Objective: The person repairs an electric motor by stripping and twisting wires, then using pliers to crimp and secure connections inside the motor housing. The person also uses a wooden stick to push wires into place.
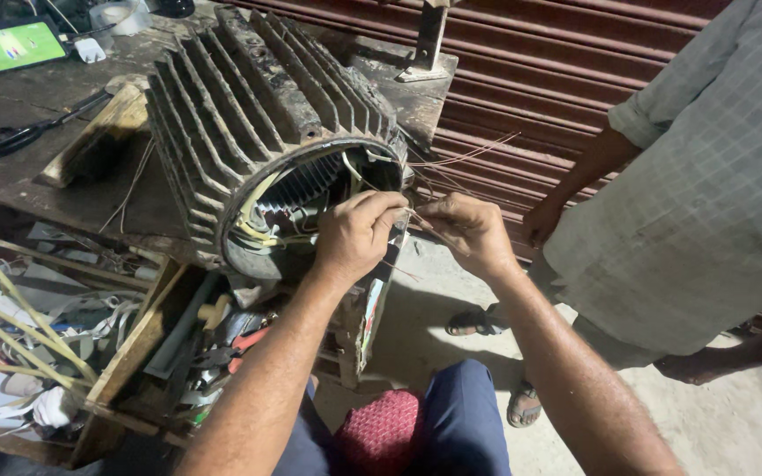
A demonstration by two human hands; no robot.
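The person is sitting in front of a large finned motor housing point(257, 115) that is lying on its side on a dark, worn bench point(37, 189), its open round end facing the camera. Inside the opening, the copper windings point(306, 189) and pale insulating sleeves are showing.

The left hand point(359, 236) is resting at about 4 o'clock on the rim of the opening, its fingers curled closed in a pinching grip on thin copper wires point(416, 216). The right hand point(472, 231) is sitting just beside it, at 3 o'clock from the left, its fingertips also closing on the same thin wires, so both hands are meeting at the strands. More loose wire ends point(478, 152) are fanning out from the housing rim toward 2 o'clock.

At 10 o'clock on the bench, black-handled scissors point(24, 132) are lying near a wooden block point(99, 132). Farther back, at 11 o'clock, a phone point(11, 46) with a lit green screen is leaning, and a roll of tape point(121, 16) is sitting near it.

Below the bench, at 8 o'clock, an open wooden drawer point(130, 353) is holding a jumble of tools, and pale strips and scraps are lying further left.

At 3 o'clock another person in a pale checked shirt point(716, 167) is standing in sandals, in front of a red ribbed shutter point(531, 70). The seated person's blue trousers point(460, 419) and a red woven cushion point(381, 432) are showing at 6 o'clock.
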